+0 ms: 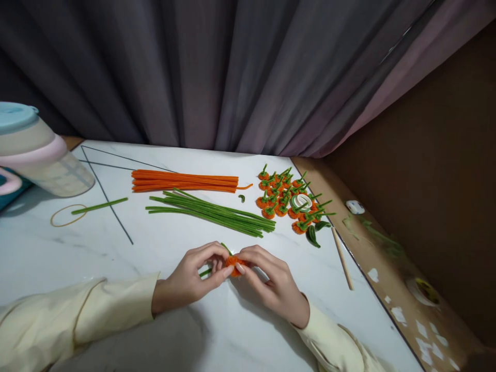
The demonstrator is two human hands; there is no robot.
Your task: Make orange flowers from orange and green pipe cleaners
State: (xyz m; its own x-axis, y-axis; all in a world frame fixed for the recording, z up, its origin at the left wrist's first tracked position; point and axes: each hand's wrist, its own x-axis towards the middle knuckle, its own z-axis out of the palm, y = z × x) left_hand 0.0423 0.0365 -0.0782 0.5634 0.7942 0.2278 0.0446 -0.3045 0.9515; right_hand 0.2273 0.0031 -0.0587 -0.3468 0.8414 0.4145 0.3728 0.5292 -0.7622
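Note:
Between my two hands is a small orange pipe-cleaner pumpkin with a green stem poking up. My left hand pinches its left side, fingers closed; a bit of green pipe cleaner shows at that palm. From the right, the thumb and fingertips of my right hand press on the same pumpkin. Beyond the hands lie a bundle of green pipe cleaners and, behind it, a bundle of orange pipe cleaners. Several finished-looking orange pumpkins with green stems are grouped at the right.
A roll of white tape rests among the pumpkins. Dark green leaf shapes and a thin wooden stick lie nearby. At the left stand a large tumbler, a rubber band and a single green pipe cleaner. Curtains hang behind.

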